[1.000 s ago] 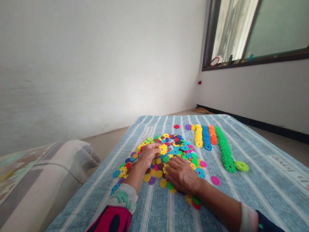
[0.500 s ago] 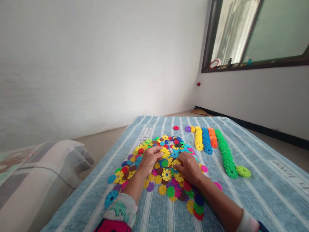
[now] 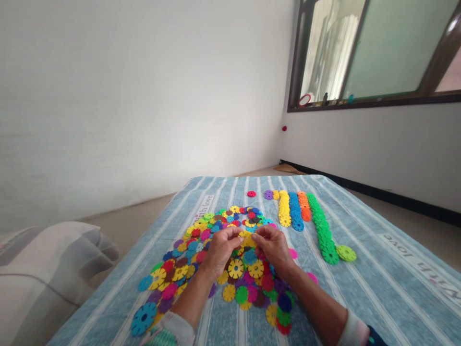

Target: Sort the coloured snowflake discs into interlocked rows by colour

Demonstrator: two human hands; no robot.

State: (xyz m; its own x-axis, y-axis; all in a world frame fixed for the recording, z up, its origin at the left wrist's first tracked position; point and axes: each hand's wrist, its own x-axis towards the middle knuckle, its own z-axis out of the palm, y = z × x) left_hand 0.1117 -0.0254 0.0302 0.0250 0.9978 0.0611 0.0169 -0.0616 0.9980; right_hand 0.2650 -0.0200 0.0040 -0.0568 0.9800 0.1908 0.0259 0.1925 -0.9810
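My left hand (image 3: 222,251) pinches a yellow notched plastic disc (image 3: 246,237) by its left side, over the middle of a loose heap. Close on its right, my right hand (image 3: 275,247) is closed, thumb and finger gripping at the right side of the yellow; I cannot tell whether one disc or two overlapping ones are there. Below the hands lies the heap of flower-like notched discs in many colours, among them a yellow disc (image 3: 236,268), a green disc (image 3: 241,294) and a large blue disc (image 3: 144,318).
Right of the heap, overlapping discs form a yellow row (image 3: 284,209), a blue row (image 3: 296,211), an orange row (image 3: 304,205) and a long green row (image 3: 322,228). Light green discs (image 3: 346,253) lie at its near end. A red disc (image 3: 251,194) sits on the striped cloth (image 3: 367,283).
My right hand has risen from the heap and moved in to meet my left hand at the yellow disc. The view has turned slightly to the right.
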